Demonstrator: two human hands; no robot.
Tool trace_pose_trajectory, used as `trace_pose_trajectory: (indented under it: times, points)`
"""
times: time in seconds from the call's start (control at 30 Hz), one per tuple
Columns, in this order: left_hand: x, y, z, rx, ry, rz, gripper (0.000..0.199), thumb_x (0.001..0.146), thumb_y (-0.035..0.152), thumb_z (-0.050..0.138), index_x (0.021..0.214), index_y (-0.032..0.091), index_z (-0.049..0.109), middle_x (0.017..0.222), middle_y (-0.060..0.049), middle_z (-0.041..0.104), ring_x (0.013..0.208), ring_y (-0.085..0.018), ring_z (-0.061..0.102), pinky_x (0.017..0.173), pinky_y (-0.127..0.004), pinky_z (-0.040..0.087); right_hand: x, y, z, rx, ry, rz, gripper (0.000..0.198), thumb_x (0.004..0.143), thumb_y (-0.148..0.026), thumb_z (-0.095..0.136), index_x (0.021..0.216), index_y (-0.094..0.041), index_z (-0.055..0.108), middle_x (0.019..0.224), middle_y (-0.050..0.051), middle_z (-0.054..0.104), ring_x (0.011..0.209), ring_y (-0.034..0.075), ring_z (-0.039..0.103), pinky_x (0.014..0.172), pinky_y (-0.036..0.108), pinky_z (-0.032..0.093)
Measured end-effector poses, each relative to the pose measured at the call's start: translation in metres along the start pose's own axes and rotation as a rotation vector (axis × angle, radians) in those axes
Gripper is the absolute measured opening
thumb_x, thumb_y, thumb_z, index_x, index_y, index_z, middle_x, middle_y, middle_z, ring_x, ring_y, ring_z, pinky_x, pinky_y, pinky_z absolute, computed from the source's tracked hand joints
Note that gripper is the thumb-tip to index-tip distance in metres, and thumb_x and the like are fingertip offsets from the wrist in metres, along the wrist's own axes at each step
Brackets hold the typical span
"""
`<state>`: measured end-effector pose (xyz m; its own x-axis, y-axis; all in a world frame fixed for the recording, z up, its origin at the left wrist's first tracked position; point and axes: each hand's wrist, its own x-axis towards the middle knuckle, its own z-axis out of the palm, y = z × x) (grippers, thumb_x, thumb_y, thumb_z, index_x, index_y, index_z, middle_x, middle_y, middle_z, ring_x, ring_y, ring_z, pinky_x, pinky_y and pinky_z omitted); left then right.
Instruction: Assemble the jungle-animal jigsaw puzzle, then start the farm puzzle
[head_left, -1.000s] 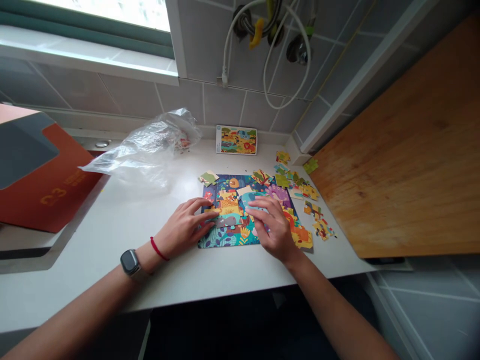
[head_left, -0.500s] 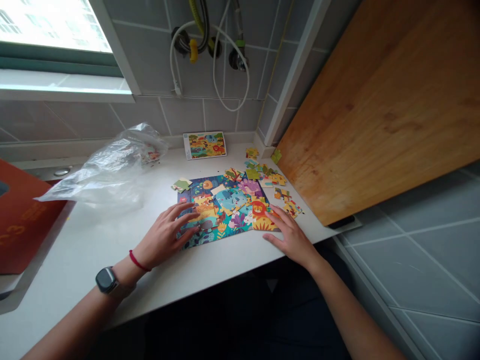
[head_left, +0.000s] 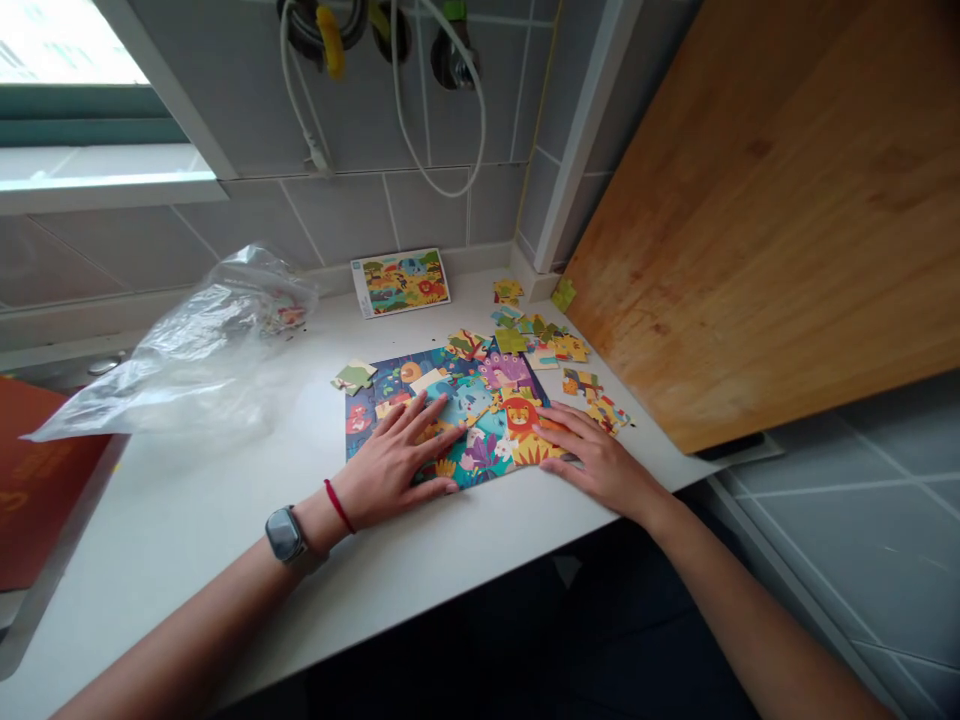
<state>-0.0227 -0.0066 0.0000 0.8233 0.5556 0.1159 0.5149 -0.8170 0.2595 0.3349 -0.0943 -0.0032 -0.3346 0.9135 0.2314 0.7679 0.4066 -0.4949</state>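
A colourful jigsaw puzzle [head_left: 484,452] lies flat on the white counter, partly covered by both hands. My left hand [head_left: 397,450] rests over its left half with the fingers spread, hiding the pieces below. At the right side, my right hand [head_left: 600,455] is stretched out, its fingertips touching the joined lion pieces [head_left: 523,415]. Several loose puzzle pieces [head_left: 512,341] lie on the puzzle's upper right edge and beyond it. One green and white piece [head_left: 354,377] overlaps its upper left corner.
A picture card [head_left: 403,283] leans against the back wall. To the left lie a clear plastic bag [head_left: 187,350] and an orange-red box [head_left: 37,500]. A wooden board [head_left: 787,200] borders the right side. White cable [head_left: 480,120] and hoses hang on the tiled wall.
My left hand has moved right, further over the puzzle. My right hand stays by the lion pieces, its fingers now closer together. The camera view has shifted slightly.
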Motion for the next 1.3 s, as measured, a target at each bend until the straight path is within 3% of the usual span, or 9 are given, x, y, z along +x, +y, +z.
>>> trace_pose_trajectory:
  times: [0.33, 0.6, 0.97, 1.07, 1.17, 1.3]
  points:
    - [-0.005, -0.024, -0.006, -0.048, 0.018, 0.035, 0.052, 0.107, 0.052, 0.055, 0.156, 0.038, 0.053, 0.175, -0.008, 0.028, 0.159, -0.042, 0.031, 0.125, -0.067, 0.032, 0.023, 0.018, -0.011, 0.002, -0.117, -0.111, 0.048, 0.096, -0.042, 0.075, 0.142, -0.032, 0.069, 0.154, 0.007, 0.062, 0.149, 0.034, 0.050, 0.123, 0.059, 0.044]
    - [-0.003, -0.024, -0.003, -0.130, 0.131, -0.035, 0.032, 0.108, 0.042, 0.054, 0.131, 0.031, 0.072, 0.166, -0.009, 0.047, 0.155, -0.039, 0.040, 0.122, -0.069, 0.037, 0.026, 0.012, -0.016, 0.019, -0.162, -0.079, 0.044, 0.096, -0.040, 0.075, 0.139, -0.031, 0.072, 0.153, 0.010, 0.062, 0.150, 0.033, 0.049, 0.123, 0.060, 0.043]
    - [0.002, -0.020, 0.004, -0.139, 0.180, -0.082, 0.032, 0.111, 0.042, 0.045, 0.117, 0.022, 0.069, 0.162, -0.013, 0.052, 0.155, -0.039, 0.040, 0.120, -0.068, 0.038, 0.034, 0.004, -0.020, 0.067, -0.204, -0.002, 0.044, 0.091, -0.046, 0.079, 0.132, -0.029, 0.076, 0.155, 0.013, 0.059, 0.151, 0.036, 0.047, 0.123, 0.064, 0.039]
    - [0.001, -0.020, -0.002, -0.239, 0.294, -0.097, 0.034, 0.111, 0.042, 0.042, 0.116, 0.020, 0.066, 0.156, -0.015, 0.057, 0.149, -0.032, 0.049, 0.118, -0.056, 0.046, 0.040, -0.006, -0.017, 0.065, -0.110, 0.027, 0.040, 0.095, -0.044, 0.075, 0.132, -0.029, 0.076, 0.156, 0.012, 0.058, 0.147, 0.033, 0.051, 0.122, 0.060, 0.043]
    - [-0.002, -0.025, -0.012, -0.301, 0.555, -0.200, 0.040, 0.114, 0.041, 0.031, 0.113, 0.020, 0.065, 0.130, -0.012, 0.072, 0.131, -0.026, 0.063, 0.112, -0.047, 0.051, 0.055, -0.020, -0.012, 0.047, -0.017, 0.015, 0.033, 0.099, -0.041, 0.069, 0.129, -0.029, 0.077, 0.148, 0.011, 0.064, 0.143, 0.031, 0.055, 0.121, 0.058, 0.044]
    - [-0.009, -0.040, -0.021, -0.311, 0.815, -0.339, 0.057, 0.114, 0.047, 0.018, 0.097, 0.021, 0.066, 0.100, -0.010, 0.074, 0.106, -0.026, 0.067, 0.101, -0.046, 0.052, 0.088, -0.046, 0.008, 0.036, -0.043, -0.081, 0.031, 0.100, -0.035, 0.068, 0.127, -0.026, 0.077, 0.144, 0.012, 0.066, 0.141, 0.030, 0.057, 0.121, 0.055, 0.045]
